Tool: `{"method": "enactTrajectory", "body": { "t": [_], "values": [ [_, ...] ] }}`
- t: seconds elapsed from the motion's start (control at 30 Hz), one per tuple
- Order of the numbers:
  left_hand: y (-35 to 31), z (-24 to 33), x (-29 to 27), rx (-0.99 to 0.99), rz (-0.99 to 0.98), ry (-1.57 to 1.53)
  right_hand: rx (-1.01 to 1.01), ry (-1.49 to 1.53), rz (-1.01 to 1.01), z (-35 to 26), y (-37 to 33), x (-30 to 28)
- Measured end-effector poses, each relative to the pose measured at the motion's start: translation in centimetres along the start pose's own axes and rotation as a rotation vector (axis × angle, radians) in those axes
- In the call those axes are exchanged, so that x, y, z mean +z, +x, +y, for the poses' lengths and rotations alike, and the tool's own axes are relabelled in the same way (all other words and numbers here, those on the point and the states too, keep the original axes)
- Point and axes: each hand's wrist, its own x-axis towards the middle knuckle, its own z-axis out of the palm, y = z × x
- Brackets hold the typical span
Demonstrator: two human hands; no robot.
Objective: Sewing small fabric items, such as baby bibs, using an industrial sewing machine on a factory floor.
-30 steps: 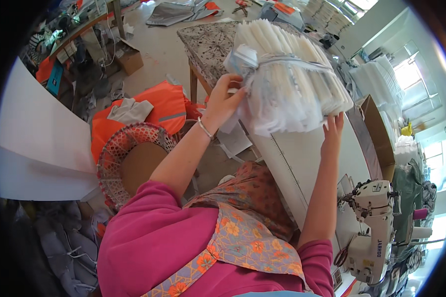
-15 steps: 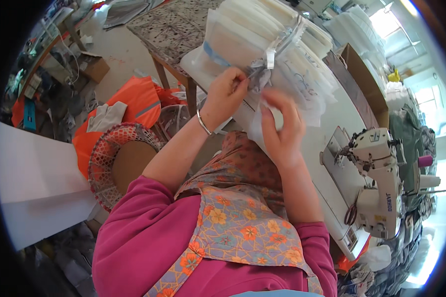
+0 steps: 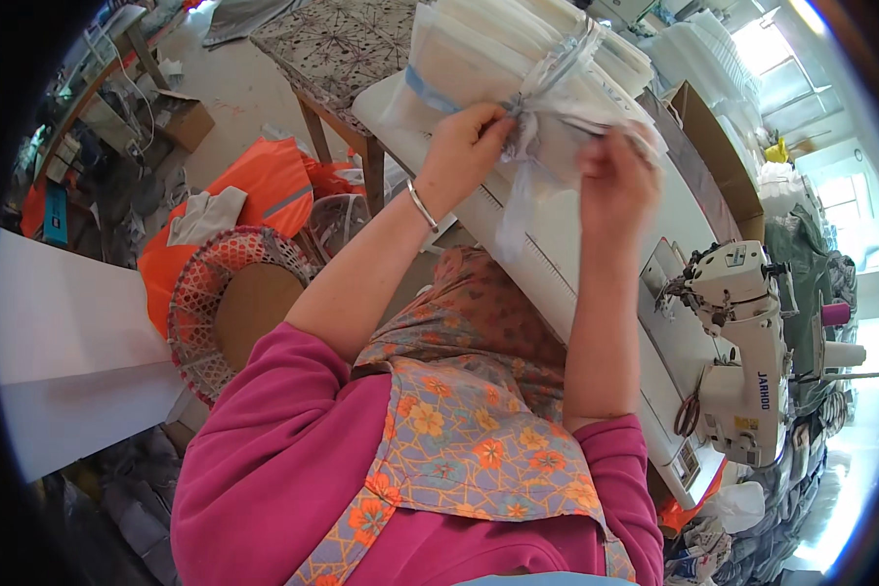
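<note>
On the white table (image 3: pixel 555 239), a pale bundle (image 3: pixel 479 59) is lying ahead of the left hand (image 3: pixel 464 148), which, being the nearer, is pinching its knot (image 3: pixel 516 104); a grey strip (image 3: pixel 568 121) is running rightward to the blurred right hand (image 3: pixel 620 181), apparently closed on it. Further right, a sewing machine (image 3: pixel 747 342) is standing.

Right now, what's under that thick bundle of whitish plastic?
Under the thick bundle of whitish plastic is the long white sewing-machine tabletop, visible along the bundle's near edge. Whether anything else lies directly beneath can't be seen; the bundle covers it.
</note>
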Motion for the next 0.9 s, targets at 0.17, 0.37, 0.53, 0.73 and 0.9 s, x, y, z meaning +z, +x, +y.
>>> {"method": "enactTrajectory", "body": {
  "t": [0.17, 0.37, 0.53, 0.73, 0.9],
  "values": [
    [-0.1, 0.4, -0.1, -0.051, -0.016, -0.090, -0.071, 0.081, -0.230, -1.4, -1.0, -0.8],
    [-1.7, 2.0, -2.3, -0.194, -0.006, -0.569, -0.085, -0.347, -0.105, 1.4, -1.1, -0.9],
    [-3.0, 0.7, -6.9, -0.366, -0.232, 0.004, -0.331, -1.171, -0.196, 2.0, -2.0, -2.2],
    [-5.1, 0.3, -4.7, 0.105, -0.063, 0.445, -0.552, -1.524, -0.135, 5.2, -2.6, -2.1],
    [-3.5, 1.0, -3.4, 0.253, 0.063, 0.408, -0.610, -1.502, -0.132, 5.4, -1.9, -2.9]
  ]
}}
